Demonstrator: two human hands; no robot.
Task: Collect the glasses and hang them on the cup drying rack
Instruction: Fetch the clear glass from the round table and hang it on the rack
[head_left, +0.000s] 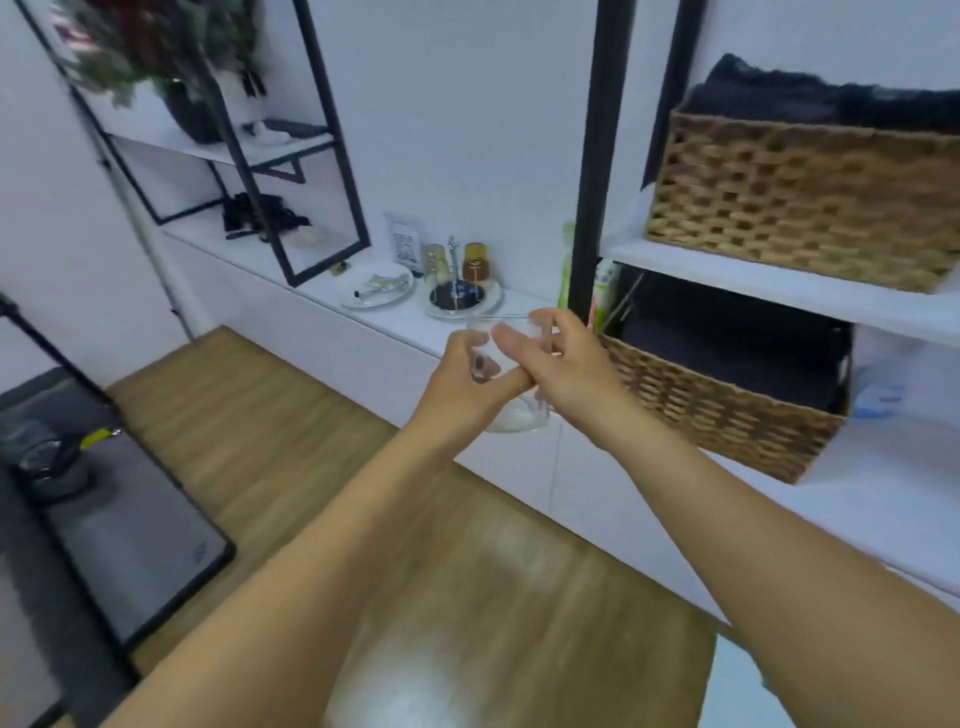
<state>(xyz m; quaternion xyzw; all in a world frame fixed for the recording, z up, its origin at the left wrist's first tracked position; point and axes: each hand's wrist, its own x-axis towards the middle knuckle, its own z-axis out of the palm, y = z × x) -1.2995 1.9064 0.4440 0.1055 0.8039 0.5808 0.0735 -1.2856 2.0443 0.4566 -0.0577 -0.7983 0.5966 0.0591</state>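
Observation:
A clear glass is held upright in mid-air in front of the white counter, between both hands. My left hand wraps it from the left, fingers behind the glass wall. My right hand grips it from the right, thumb across the front. On the counter behind stands the cup drying rack, a thin metal post on a round tray, with an amber glass and a paler glass at it. The picture is blurred by motion.
A white plate with small items lies left of the rack. Black shelf posts rise just right of my hands. Wicker baskets with dark cloth fill the right shelves. Wooden floor lies below, and a dark mat is at left.

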